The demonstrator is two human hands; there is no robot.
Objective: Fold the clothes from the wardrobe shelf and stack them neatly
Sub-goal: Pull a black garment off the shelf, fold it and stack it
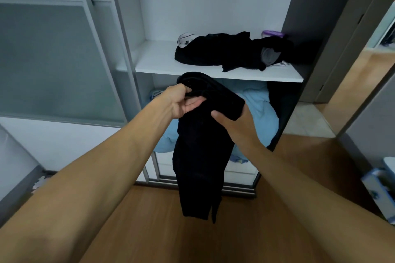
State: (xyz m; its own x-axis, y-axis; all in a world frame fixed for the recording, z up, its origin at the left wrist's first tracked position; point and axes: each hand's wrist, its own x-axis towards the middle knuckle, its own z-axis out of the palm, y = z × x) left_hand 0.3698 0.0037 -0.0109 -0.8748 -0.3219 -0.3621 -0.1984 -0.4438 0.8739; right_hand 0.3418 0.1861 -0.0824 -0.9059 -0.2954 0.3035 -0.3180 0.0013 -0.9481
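The head camera shows a black piece of clothing [203, 145] hanging in the air in front of the wardrobe, just below the white shelf [162, 64]. I cannot tell if it is trousers or a top. I think the step now is to fold it. To do that well, the top edge should be pulled flat and even between both hands, so the long part hangs straight with no twist. Then it can be folded in half. It hangs over the wooden floor [149, 230], so it should be kept up off it.

The left hand [183, 102] is curled round the bunched top edge. The right hand [233, 121] pinches the other end with its thumb in front, and its fingers are hidden behind the cloth. More dark clothes [224, 53] lie in a messy heap on the shelf, not folded yet.
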